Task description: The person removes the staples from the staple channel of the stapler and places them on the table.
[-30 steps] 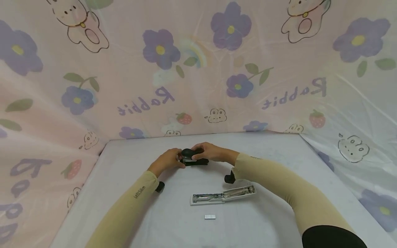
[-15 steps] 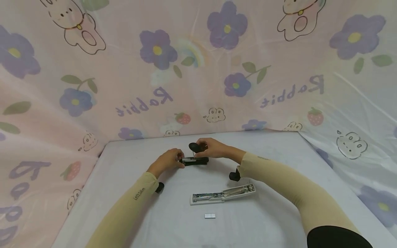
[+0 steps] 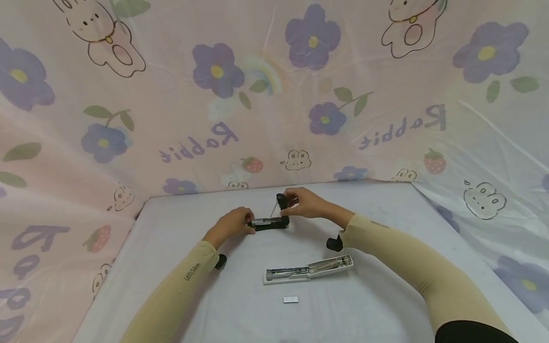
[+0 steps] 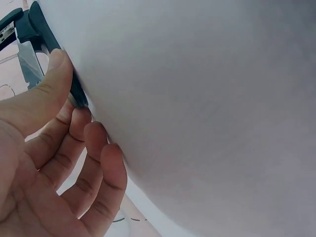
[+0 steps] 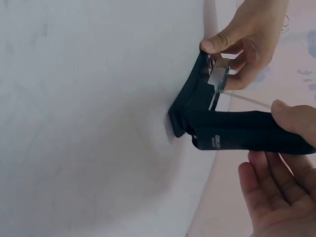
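In the head view, a black stapler (image 3: 270, 226) rests on the bench (image 3: 225, 307) at the centre of the frame, its cover (image 3: 281, 202) raised steeply from the hinge at its right end. The left hand (image 3: 229, 223) grips the stapler's left end, and the right hand (image 3: 308, 202) pinches the cover near its top. Nearer the lower edge, right of centre, a white stapler (image 3: 308, 270) lies unfolded with its metal insides facing up; just below it sits a small strip of staples (image 3: 290, 299), which neither hand touches. A patterned cloth (image 3: 266, 119) fills the upper frame.

In the left wrist view, the stapler's dark end shows at upper left, held between thumb and fingers; the outer two fingers curve loosely beside it.

In the right wrist view, the right thumb presses one edge of the cover at the right of the frame, with fingers against the opposite edge. A thin metal rod (image 5: 247, 101) runs from the cover toward the metal parts by the left hand, at upper right.

The step in hand looks like opening the black stapler. The next move probably calls for a steady base under the left hand and a light pull on the cover, without straining the rod.
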Demonstrator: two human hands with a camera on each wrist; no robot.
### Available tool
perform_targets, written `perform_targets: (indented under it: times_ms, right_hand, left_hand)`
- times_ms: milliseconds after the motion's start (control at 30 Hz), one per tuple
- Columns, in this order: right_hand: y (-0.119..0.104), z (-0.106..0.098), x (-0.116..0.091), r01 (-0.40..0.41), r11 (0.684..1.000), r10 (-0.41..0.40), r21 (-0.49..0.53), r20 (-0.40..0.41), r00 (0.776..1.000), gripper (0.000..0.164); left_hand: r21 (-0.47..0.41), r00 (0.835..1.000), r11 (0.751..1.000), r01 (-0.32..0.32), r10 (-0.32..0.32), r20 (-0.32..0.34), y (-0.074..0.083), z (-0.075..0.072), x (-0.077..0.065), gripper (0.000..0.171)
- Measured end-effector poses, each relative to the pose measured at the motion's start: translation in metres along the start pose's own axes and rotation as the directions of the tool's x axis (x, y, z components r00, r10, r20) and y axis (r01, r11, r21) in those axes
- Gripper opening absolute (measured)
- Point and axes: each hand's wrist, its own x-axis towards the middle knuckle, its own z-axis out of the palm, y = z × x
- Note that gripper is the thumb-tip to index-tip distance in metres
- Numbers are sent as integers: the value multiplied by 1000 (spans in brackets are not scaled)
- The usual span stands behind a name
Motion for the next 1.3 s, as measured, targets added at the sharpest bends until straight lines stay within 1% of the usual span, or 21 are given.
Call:
perform_targets:
  times_ms: [100, 300, 467, 533, 600, 733, 900, 1000, 1067, 1200, 1300]
  right_hand:
    - [2, -2, -3, 15, 999, -16, -40, -14, 1000, 27]
    - [5, -7, -12, 33, 997, -35, -71, -26, 999, 27]
    - [18, -12, -19, 4, 1000, -5, -27, -20, 1000, 38]
    - [22, -14, -21, -8, 1000, 8, 11, -16, 1000, 37]
    - [26, -15, -22, -9, 999, 9, 34, -11, 1000, 33]
    - [31, -18, -23, -2, 999, 2, 53, -5, 1000, 31]
    - [36, -19, -26, 11, 997, -11, 71, -13, 1000, 33]
    - [39, -19, -27, 15, 998, -14, 56, -23, 1000, 32]
    - [41, -20, -29, 13, 1000, -12, 24, -28, 1000, 30]
    - [42, -21, -33, -10, 999, 8, -49, -36, 999, 26]
    - [43, -21, -35, -26, 997, 23, -73, -34, 999, 25]
  left_hand:
    - [4, 1000, 1000, 4, -4, 3, -1, 1, -1, 39]
    - [7, 1000, 1000, -1, 1, -3, -3, 3, -3, 40]
    - [-1, 1000, 1000, -6, 6, -3, -2, 4, -5, 40]
    - [-3, 1000, 1000, -4, 4, -4, -2, 5, -5, 40]
    - [-1, 1000, 1000, -4, 4, -8, -2, 4, -5, 40]
    - [-4, 1000, 1000, -5, 5, -17, -3, 4, -4, 41]
    - [-6, 1000, 1000, -1, 1, -18, -2, 5, -4, 43]
    - [-2, 1000, 1000, 6, -6, -18, -1, 5, -4, 44]
    - [3, 1000, 1000, 10, -10, -18, -1, 5, -4, 44]
    - [10, 1000, 1000, 7, -7, -16, -2, 5, -3, 42]
    - [10, 1000, 1000, 3, -2, -20, -2, 5, -3, 41]
